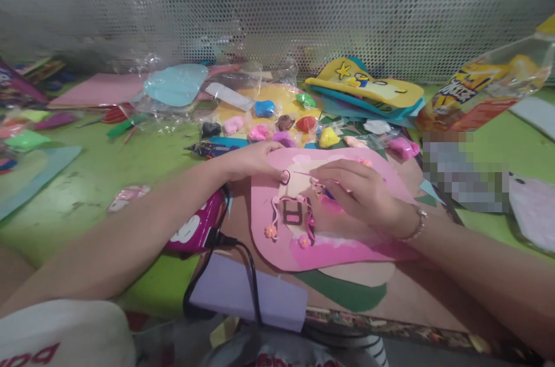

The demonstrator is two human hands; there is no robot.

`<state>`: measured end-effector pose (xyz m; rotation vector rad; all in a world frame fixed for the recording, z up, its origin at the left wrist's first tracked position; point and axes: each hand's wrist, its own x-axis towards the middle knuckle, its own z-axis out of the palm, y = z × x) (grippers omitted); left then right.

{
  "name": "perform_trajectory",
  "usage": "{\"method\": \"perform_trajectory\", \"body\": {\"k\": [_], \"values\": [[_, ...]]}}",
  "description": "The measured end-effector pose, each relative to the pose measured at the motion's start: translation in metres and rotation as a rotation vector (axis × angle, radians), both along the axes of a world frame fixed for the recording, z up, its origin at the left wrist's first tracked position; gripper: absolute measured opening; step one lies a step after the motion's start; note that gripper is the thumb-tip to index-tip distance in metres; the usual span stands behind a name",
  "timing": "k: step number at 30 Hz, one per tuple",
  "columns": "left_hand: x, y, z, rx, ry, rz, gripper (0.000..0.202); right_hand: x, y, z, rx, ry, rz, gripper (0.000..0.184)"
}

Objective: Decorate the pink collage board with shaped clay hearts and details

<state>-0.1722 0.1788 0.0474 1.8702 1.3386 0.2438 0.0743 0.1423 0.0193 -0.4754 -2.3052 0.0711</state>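
A pink craft foam sheet [269,251] with rounded corners lies before me, decorated with small clay flowers, wavy strips and a dark buckle-like shape [293,212]. My left hand [255,162] grips its upper left edge, the thumb beside a small dark ring [286,177]. Over the sheet's middle, my right hand [362,191] pinches a thin stick [301,173] whose tip points left toward that ring. Its fingers hide part of the decoration, including a blue and pink patch.
Wrapped clay lumps [264,108] in several colours lie beyond the sheet. A yellow foam piece [368,86] tops a stack at the back, near a snack bag [477,89]. A magenta case [199,225] and black cable [249,257] lie by my left forearm.
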Motion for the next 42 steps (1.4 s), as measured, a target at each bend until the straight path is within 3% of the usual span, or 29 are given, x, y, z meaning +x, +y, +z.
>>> {"method": "perform_trajectory", "body": {"k": [4,8,17,27,31,42], "values": [[0.001,0.001,-0.008,0.093,0.076,-0.030,0.085,0.001,-0.002,-0.002,-0.013,-0.051,0.100,0.021],[0.004,0.000,-0.009,0.137,0.096,-0.079,0.087,0.000,-0.001,-0.006,-0.020,-0.099,0.154,0.025],[0.006,-0.004,-0.008,0.197,0.100,-0.143,0.080,-0.006,-0.006,0.000,0.021,-0.091,0.178,0.024],[0.005,-0.001,-0.011,0.225,0.097,-0.172,0.082,-0.010,-0.008,0.000,-0.124,-0.055,0.180,0.036],[0.005,-0.001,-0.011,0.231,0.097,-0.178,0.081,-0.011,-0.008,0.000,-0.140,-0.030,0.152,0.030],[0.004,0.000,-0.011,0.233,0.101,-0.188,0.081,-0.011,-0.009,-0.001,-0.150,-0.046,0.161,0.036]]}}
